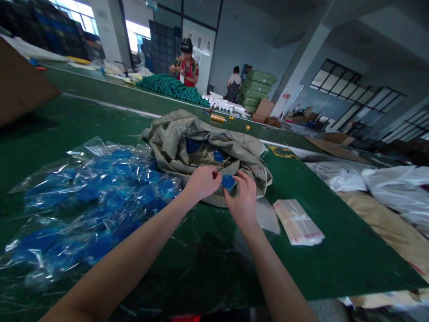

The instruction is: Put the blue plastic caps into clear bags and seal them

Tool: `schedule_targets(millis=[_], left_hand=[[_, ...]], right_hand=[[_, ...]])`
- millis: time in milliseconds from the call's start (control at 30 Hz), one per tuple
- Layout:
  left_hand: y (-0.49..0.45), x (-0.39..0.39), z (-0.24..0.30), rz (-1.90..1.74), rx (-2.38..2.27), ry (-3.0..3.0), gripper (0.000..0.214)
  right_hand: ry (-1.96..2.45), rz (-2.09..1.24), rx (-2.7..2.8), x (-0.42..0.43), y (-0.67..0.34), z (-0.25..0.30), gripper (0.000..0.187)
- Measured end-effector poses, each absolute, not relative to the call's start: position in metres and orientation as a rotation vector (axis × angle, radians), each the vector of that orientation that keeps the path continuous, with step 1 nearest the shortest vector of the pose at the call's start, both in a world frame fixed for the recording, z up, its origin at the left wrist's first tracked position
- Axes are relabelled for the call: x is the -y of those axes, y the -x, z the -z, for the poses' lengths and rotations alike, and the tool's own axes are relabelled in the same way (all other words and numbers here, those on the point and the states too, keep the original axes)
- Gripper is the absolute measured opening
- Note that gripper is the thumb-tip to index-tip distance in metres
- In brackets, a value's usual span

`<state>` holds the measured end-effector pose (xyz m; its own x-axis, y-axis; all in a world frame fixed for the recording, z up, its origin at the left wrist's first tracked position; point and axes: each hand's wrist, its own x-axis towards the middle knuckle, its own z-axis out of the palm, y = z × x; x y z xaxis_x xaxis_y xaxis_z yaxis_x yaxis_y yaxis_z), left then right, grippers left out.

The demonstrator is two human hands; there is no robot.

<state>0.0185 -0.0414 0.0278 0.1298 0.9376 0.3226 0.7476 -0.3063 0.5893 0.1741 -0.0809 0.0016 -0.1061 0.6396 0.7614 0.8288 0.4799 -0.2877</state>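
A small round blue disc is held up in front of the sack's near edge. My right hand grips it between thumb and fingertips from the right. My left hand is closed, its pinched fingertips at the disc's left edge. Just beyond both hands lies an open grey-green woven sack, its rim rolled down, with more blue pieces inside. To the left spreads a heap of clear plastic bags with blue pieces in them.
A stack of flat clear bags lies on the green table at right, a loose clear bag beside it. A cardboard sheet juts in at far left. Beyond are green rolls, a yellow roll and two people.
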Motion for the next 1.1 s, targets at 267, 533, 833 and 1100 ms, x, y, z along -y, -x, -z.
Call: schedule_targets(millis=[267, 533, 833, 1100], left_hand=[[-0.017, 0.043, -0.032, -0.935, -1.665, -2.092, 0.027], [-0.014, 0.040, -0.032, -0.921, -1.574, -2.155, 0.026], [-0.014, 0.040, -0.032, -0.902, -1.493, -2.225, 0.028], [-0.014, 0.040, -0.027, -0.935, -1.404, -2.280, 0.026]], right_hand=[[1.192, 0.336, 1.979, 0.085, -0.176, -0.002, 0.038], [1.212, 0.241, 1.990, 0.080, -0.181, -0.004, 0.039], [1.200, 0.071, 1.923, 0.068, -0.186, 0.000, 0.032], [1.198, 0.102, 1.876, 0.063, -0.183, 0.006, 0.023]])
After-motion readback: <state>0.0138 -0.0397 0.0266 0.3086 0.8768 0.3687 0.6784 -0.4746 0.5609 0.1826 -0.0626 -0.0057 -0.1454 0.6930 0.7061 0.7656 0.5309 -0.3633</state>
